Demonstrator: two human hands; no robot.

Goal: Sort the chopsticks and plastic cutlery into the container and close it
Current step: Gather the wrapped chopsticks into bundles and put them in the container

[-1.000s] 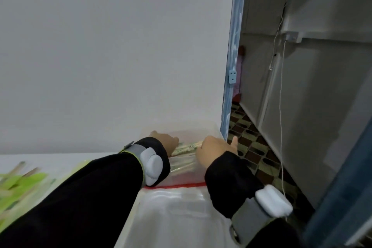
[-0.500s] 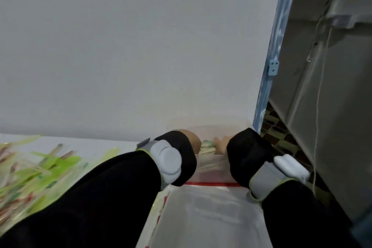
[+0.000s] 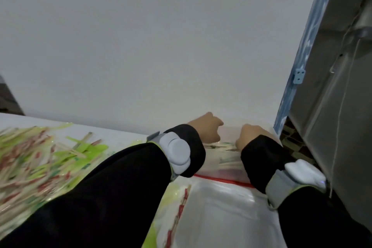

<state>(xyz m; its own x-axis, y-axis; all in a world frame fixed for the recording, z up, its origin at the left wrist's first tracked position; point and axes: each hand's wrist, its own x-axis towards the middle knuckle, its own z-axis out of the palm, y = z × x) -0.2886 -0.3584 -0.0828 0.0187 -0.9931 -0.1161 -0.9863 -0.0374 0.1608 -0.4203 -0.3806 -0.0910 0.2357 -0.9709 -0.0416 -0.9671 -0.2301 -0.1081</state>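
Both hands, left hand (image 3: pixel 205 127) and right hand (image 3: pixel 252 135), reach over the clear container (image 3: pixel 221 169) at the worktop's far right corner, grip indeterminate; chopsticks (image 3: pixel 225 147) lie crosswise between and below them.

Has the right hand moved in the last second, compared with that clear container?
Cannot tell. The camera swung, and the right hand sits at the container in every picture, beside the left hand.

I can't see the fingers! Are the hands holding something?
Cannot tell. Both the left hand and right hand curl over the container, but the grip itself is hidden.
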